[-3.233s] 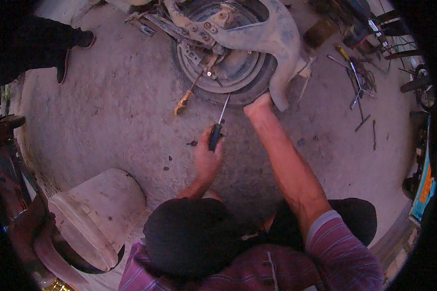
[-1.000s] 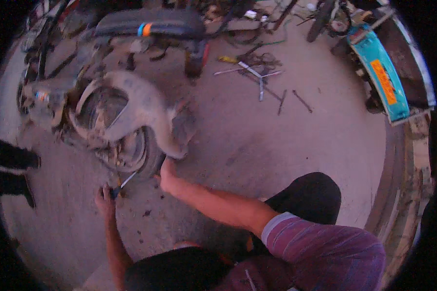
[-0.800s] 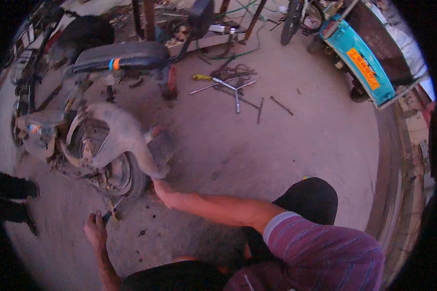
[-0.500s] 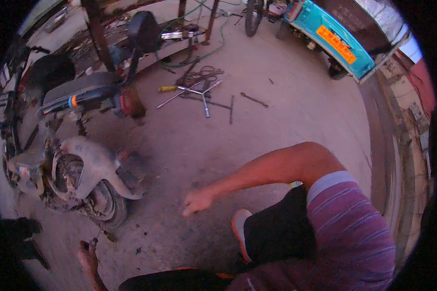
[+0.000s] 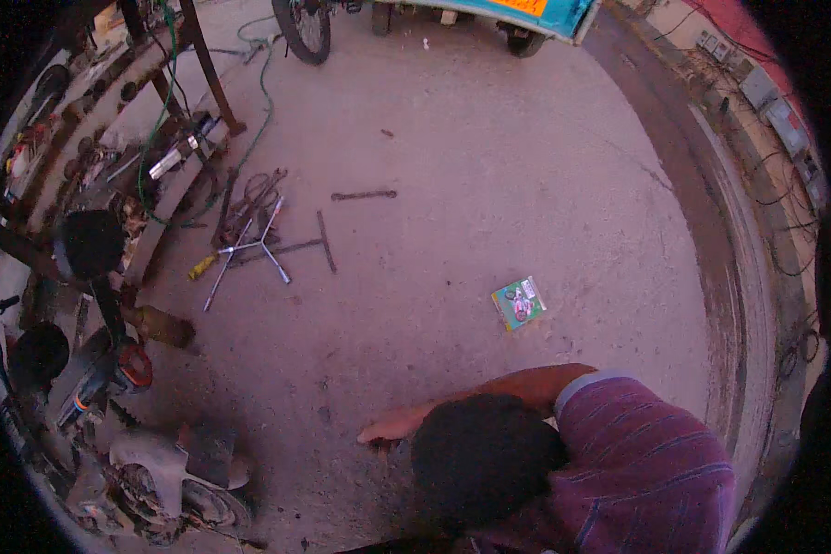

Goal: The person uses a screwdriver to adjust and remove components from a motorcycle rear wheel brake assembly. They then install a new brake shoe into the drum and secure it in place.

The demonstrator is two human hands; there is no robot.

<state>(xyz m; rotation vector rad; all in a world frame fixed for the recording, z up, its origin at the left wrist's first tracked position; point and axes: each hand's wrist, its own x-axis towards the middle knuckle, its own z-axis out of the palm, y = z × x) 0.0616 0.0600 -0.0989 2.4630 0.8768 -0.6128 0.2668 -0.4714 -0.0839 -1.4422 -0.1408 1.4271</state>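
Right hand [image 5: 386, 429] at lower centre, beside my knee [image 5: 489, 452]; its grip I cannot tell; left hand unseen; likely a low reach, next needing careful fingering.

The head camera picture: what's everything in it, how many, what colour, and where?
Motorbike: one, dusty grey and black, lower left
Y-shaped wrench: one, silver, ground, left of centre
T-handle wrench: one, dark, beside it
Long wrench: one, dark, above those
Yellow handle: one, left of the Y-shaped wrench
Small box: one, mostly green, ground, right of centre
Vehicle: one, turquoise, top
Wall boxes: several, grey, upper right
Left-edge clutter: various colours, too jumbled to count
Striped shirt: one, purple, lower right
Knee: one, black-clothed, lower middle
Right hand: one, bare, lower middle
Left hand: out of view
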